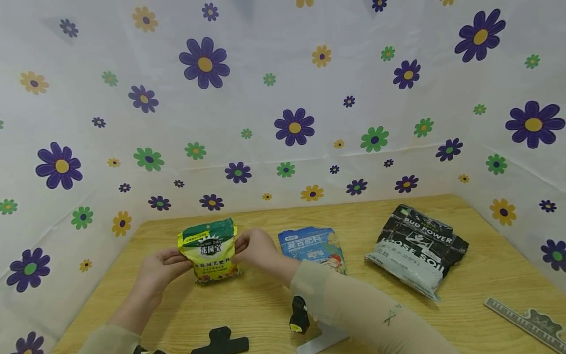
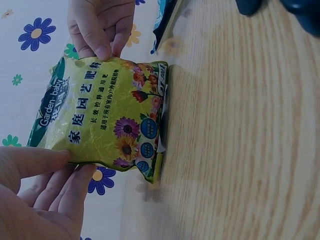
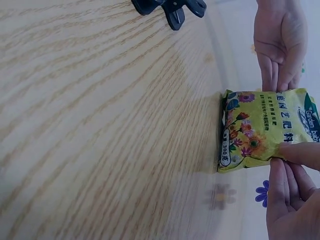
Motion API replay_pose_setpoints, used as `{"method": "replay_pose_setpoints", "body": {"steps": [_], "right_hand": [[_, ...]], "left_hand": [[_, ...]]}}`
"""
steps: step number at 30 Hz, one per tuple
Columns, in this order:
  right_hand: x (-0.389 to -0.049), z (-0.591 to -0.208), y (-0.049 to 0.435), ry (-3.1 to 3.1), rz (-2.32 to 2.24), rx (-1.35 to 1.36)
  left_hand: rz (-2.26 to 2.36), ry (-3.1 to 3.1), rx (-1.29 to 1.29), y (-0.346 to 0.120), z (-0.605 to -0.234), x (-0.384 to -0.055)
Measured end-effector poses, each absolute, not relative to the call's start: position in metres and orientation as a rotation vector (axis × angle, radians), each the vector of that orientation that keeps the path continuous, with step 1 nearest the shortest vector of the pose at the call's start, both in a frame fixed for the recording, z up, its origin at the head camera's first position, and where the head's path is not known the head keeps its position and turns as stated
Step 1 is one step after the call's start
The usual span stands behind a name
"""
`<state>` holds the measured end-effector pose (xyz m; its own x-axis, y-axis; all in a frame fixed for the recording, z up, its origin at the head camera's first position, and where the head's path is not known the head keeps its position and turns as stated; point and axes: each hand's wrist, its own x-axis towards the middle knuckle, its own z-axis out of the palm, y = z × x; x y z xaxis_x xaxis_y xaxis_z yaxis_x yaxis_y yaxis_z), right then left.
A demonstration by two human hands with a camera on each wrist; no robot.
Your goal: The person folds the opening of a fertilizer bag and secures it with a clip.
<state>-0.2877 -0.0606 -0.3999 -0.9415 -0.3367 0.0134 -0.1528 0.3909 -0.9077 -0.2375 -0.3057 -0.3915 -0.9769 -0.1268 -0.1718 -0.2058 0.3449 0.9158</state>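
Note:
Both hands hold a yellow and green fertilizer bag [image 1: 214, 255] upright at the left of the wooden table, its printed front towards me. My left hand [image 1: 161, 273] pinches the left edge, thumb in front and fingers behind. On the opposite edge, my right hand [image 1: 256, 250] pinches the side in the same way. The left wrist view shows the fertilizer bag [image 2: 110, 115] with its bottom edge right at the tabletop. In the right wrist view, thumb and fingers of the right hand [image 3: 295, 195] grip the bag's near side.
Behind the right forearm lies a blue fertilizer bag [image 1: 309, 243]. A black and white soil bag [image 1: 415, 250] lies at the right. In front are a black clip [image 1: 221, 341], a white clip [image 1: 323, 339] and a grey ruler-like strip [image 1: 523, 322]. Flower-patterned cloth [image 1: 247, 98] surrounds the table.

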Motion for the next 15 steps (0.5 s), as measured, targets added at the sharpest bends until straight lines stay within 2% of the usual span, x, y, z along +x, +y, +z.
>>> {"method": "replay_pose_setpoints", "body": {"steps": [15], "right_hand": [[-0.2819, -0.4003, -0.0571, 2.394, -1.629, -0.443]], "left_hand": [[1.609, 2.614, -0.326, -0.305, -0.3932, -0.2387]]}}
